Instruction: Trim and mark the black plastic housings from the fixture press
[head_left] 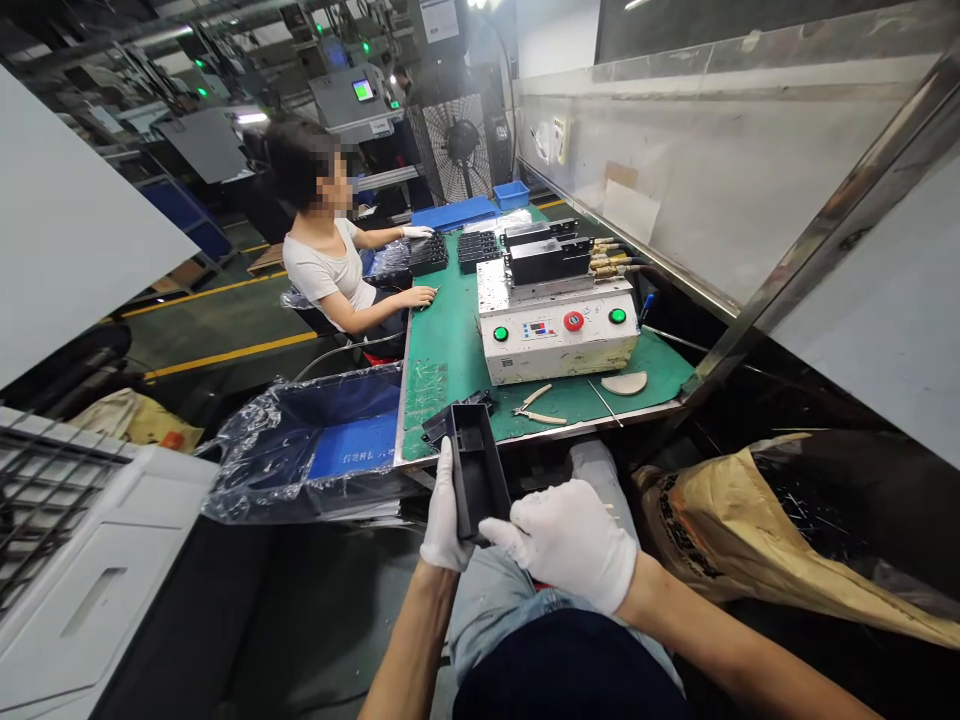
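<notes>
Both my white-gloved hands are in front of me at the near edge of the bench. My left hand (446, 510) holds upright a black plastic open tray-shaped housing (476, 470) along its left side. My right hand (570, 540) grips the housing's lower end from the right, with its fingers against the corner. Another black plastic part (450, 420) lies on the green bench mat (450, 370) just beyond the housing. Small pliers with tan handles (540, 405) rest on the mat, to the right of that part.
A white press machine (555, 325) with green and red buttons stands on the bench. A seated co-worker (322, 250) handles black parts at the far end. A plastic-lined blue bin (315, 450) sits left of the bench, and a tan sack (750, 530) lies on the right.
</notes>
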